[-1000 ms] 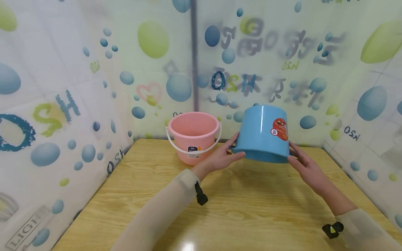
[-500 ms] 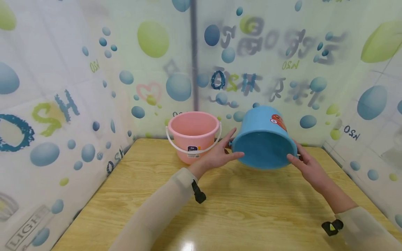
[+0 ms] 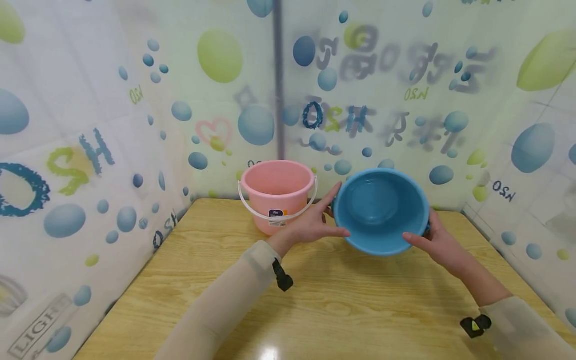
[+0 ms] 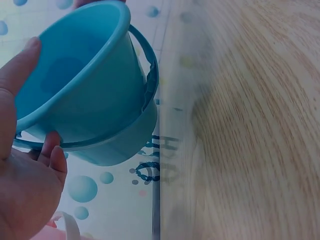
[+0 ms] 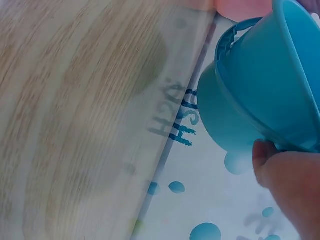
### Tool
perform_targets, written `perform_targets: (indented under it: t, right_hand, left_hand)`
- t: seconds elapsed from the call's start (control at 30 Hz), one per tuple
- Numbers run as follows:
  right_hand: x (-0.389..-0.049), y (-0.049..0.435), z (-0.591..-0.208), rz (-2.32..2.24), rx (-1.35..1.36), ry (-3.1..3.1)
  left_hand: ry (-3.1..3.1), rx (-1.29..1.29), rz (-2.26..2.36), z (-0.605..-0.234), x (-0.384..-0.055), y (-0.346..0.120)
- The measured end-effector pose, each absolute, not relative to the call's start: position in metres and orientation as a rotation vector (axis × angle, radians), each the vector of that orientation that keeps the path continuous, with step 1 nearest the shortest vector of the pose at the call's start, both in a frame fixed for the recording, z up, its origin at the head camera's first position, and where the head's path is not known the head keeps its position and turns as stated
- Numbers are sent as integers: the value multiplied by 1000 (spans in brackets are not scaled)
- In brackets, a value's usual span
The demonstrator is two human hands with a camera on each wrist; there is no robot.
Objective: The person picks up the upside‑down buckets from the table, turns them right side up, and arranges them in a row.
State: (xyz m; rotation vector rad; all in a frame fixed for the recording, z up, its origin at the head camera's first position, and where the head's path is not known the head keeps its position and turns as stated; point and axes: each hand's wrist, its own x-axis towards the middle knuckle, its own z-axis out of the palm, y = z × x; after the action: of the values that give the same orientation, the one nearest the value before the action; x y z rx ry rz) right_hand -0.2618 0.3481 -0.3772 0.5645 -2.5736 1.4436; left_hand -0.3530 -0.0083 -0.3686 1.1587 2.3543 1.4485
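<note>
Between both hands a blue bucket (image 3: 375,205) is held up over the table, tilted so its mouth faces me and its inner bottom shows. My left hand (image 3: 315,222) grips its left side, thumb at the rim and fingers behind. On the opposite side my right hand (image 3: 438,245) holds it, the thumb over the lower right of the rim. In the left wrist view the bucket's blue handle (image 4: 150,75) hangs along the outer wall. Just left of my left hand stands a pink bucket (image 3: 274,200), upright, its white handle (image 3: 256,212) lowered across the front.
A wood-grain table (image 3: 351,310) lies under everything. Behind it and at both sides hang pale curtains (image 3: 396,75) printed with blue and green dots and lettering. The pink bucket stands near the table's back edge.
The blue bucket has turned from mouth-down to mouth toward me, and its red label has gone out of sight. Both hands have kept their hold. The pink bucket has not moved.
</note>
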Motion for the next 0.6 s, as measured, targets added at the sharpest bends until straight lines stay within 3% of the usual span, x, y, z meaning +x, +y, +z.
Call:
perform_targets:
  t: [0.6]
  right_hand:
    - [-262,347,-374,1261,666,-2587]
  left_hand:
    - [2383,1233,1433,-369,-358,-20]
